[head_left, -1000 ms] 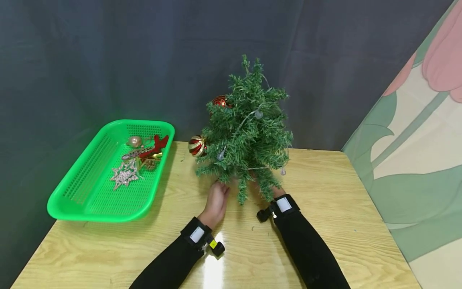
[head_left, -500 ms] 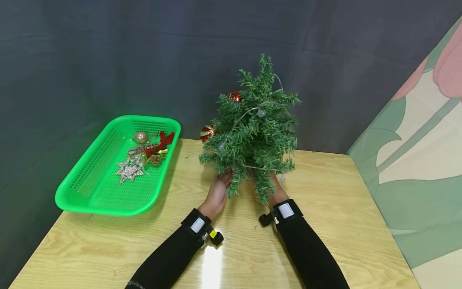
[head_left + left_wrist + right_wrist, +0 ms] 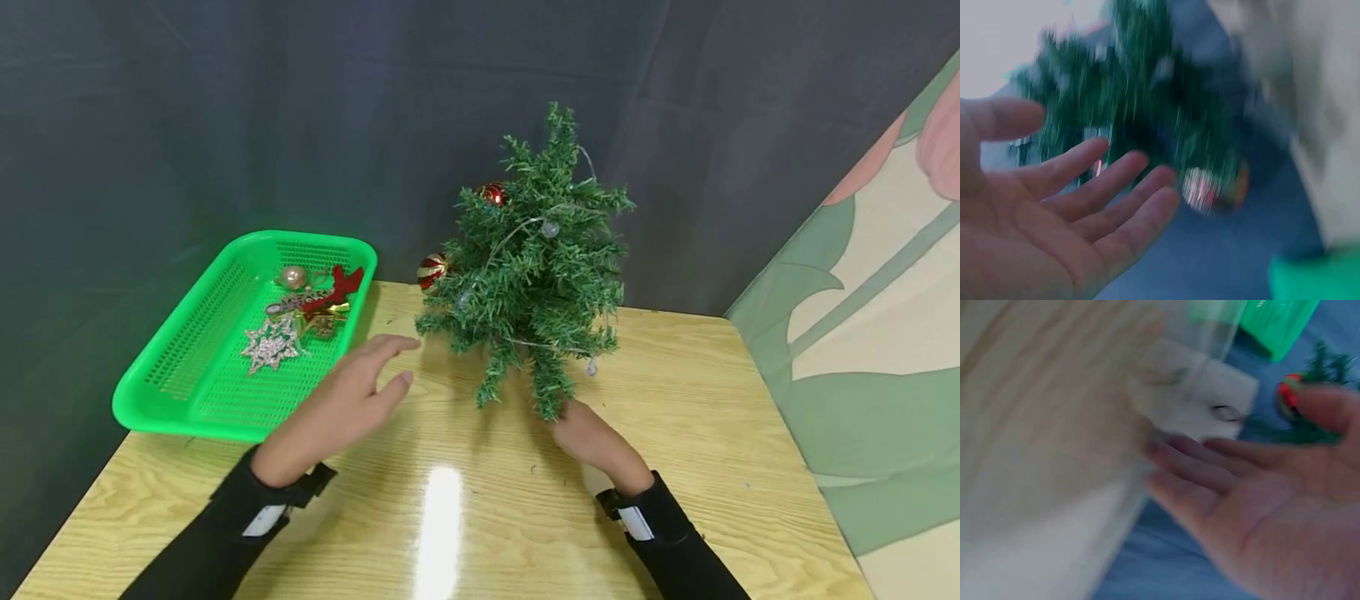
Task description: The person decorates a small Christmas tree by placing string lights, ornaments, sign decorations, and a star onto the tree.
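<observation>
A small artificial Christmas tree (image 3: 540, 275) stands upright towards the back of the table. Its left side carries a red-and-gold striped bauble (image 3: 431, 272) and a red bauble (image 3: 492, 194), and a string of clear bulbs winds round it. Between basket and tree is my left hand (image 3: 337, 412), fingers extended and holding nothing; the left wrist view shows its palm (image 3: 1029, 237), blurred. My right hand (image 3: 596, 440) is just below the lowest front branches, its fingertips partly hidden there. In the right wrist view its fingers (image 3: 1197, 472) are loosely extended, with nothing held.
A green plastic basket (image 3: 157, 412) stands at the left. It holds a glittery silver snowflake (image 3: 270, 343), a pale pink bauble (image 3: 292, 277), a red bow (image 3: 345, 285) and other small ornaments. A dark cloth (image 3: 375, 125) hangs behind the wooden table (image 3: 495, 517).
Both hands have come out from under the tree. The left hand has moved left towards the basket, the right hand back towards the person. The tree appears farther right in the view.
</observation>
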